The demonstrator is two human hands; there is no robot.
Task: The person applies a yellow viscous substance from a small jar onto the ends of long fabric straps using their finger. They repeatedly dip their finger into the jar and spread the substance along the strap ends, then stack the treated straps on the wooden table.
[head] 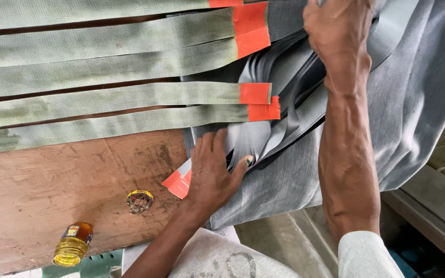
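Note:
My left hand (213,172) lies flat on a stack of grey fabric sheets (284,170) at the edge of a wooden board (52,180), with the fingers spread and the thumb tucked under a fold. My right hand (336,31) is closed on the upper layers of the grey fabric near the top of the view and lifts them. Several grey-green woven strips (104,95) with orange tape ends (251,28) lie across the board to the left. An orange-taped strip end (177,183) pokes out beside my left hand.
A small bottle of yellow liquid (72,244) lies on the board near its front edge, next to a round metal cap (139,200). A concrete ledge (439,206) runs at the right. A pale green object (96,263) shows below the board.

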